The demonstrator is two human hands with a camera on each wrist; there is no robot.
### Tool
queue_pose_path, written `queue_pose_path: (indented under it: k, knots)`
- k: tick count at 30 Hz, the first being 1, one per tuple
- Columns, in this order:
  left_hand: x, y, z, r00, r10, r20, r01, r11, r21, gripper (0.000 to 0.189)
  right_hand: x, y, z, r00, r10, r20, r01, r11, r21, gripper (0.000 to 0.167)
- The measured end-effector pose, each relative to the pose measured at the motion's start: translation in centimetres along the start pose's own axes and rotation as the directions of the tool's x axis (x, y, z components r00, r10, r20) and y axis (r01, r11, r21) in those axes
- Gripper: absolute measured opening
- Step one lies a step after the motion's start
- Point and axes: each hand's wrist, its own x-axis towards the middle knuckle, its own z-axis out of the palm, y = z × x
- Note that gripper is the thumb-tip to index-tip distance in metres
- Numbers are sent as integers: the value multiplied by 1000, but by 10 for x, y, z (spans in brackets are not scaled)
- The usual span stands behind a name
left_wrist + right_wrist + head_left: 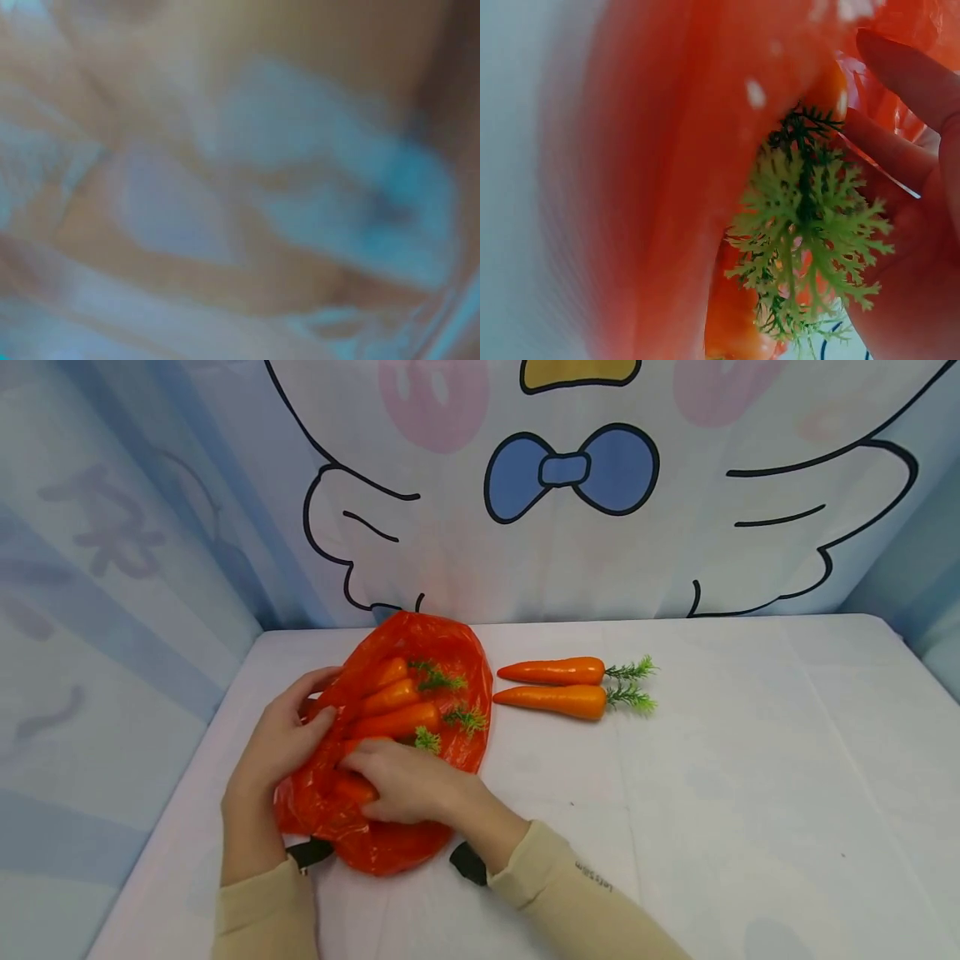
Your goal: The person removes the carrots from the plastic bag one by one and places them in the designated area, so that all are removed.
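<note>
While the left hand point(281, 739) grips the red plastic bag point(461, 645), the right hand point(412, 781) reaches, fingers parted, among the carrots point(393, 722) inside, any hold unclear; handling them seems the current step, the next calling for a steady bag.

Wht tbl point(750, 777) w/ red bag point(390, 852) + 2 carrots point(555, 672)

The bag point(401, 847) looks glossy, crinkled plastic, the carrots point(551, 700) smooth and shiny.
</note>
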Motion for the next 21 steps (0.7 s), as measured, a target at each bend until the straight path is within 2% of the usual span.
queue_pose_path:
  k: [6,11,17,21]
  knots:
    - [-1,-3,-1,1000,8,4,-8,1000,7,50,2,-4,6,1000,10,15,-9,997,-79,52]
    - [-2,-2,-2,1000,-10,7,10,1000,-9,51,4,-6,10,1000,7,7,-7,992,-124,51]
    - [-2,-1,-2,1000,-19,12,19,1000,-22,52,4,-6,11,1000,7,3,-6,994,-111,49]
    - [-1,-1,-3,1000,-10,8,10,1000,-22,52,1,-3,5,999,20,29,-17,996,-87,48]
